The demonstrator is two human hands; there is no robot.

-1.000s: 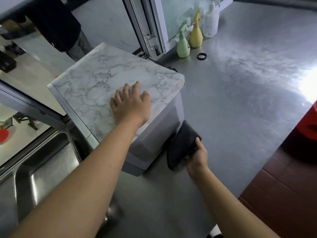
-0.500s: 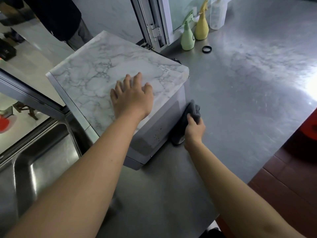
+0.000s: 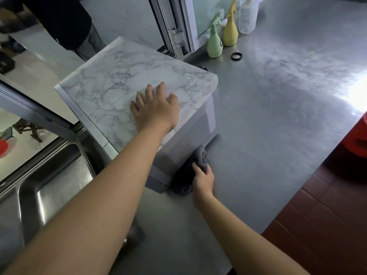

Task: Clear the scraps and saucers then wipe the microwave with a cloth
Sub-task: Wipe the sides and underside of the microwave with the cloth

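The microwave has a marble-patterned top and a white side, and it stands on the steel counter. My left hand lies flat on its top near the right edge, fingers straight. My right hand grips a dark grey cloth bunched against the lower part of the microwave's side, close to the counter. Small dark specks show on the white side just above the cloth.
A steel sink lies to the left. At the back stand a green spray bottle, a yellow one, a clear bottle and a black ring. A person in dark clothes stands behind the window.
My right hand has drawn the cloth down the microwave's side, from mid height to near the counter. My left hand has stayed on the top.
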